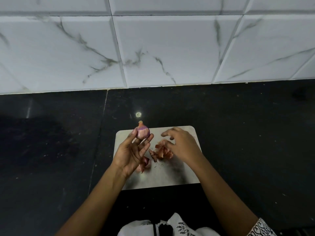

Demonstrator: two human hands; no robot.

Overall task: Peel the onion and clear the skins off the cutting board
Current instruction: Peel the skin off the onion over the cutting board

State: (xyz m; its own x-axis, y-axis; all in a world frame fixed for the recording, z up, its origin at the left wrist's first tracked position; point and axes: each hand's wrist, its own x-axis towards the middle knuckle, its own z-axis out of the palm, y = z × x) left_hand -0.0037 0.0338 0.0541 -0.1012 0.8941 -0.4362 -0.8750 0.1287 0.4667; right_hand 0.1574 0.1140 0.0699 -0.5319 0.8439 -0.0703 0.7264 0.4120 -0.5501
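My left hand [132,153] holds a small purple onion [142,132] by the fingertips, raised above the far left corner of the pale cutting board [163,176]. The onion's stem tip points up. My right hand [180,143] hovers over the board's right side with fingers spread and curled, just above a pile of reddish-brown onion skins [161,151]. Whether its fingers touch the skins I cannot tell. Another bit of skin [144,165] lies on the board, partly hidden under my left hand.
The board lies on a dark stone countertop [247,133] that spreads to both sides. A white marbled tile wall [153,48] rises behind it. A white patterned garment [170,227] shows at the bottom edge.
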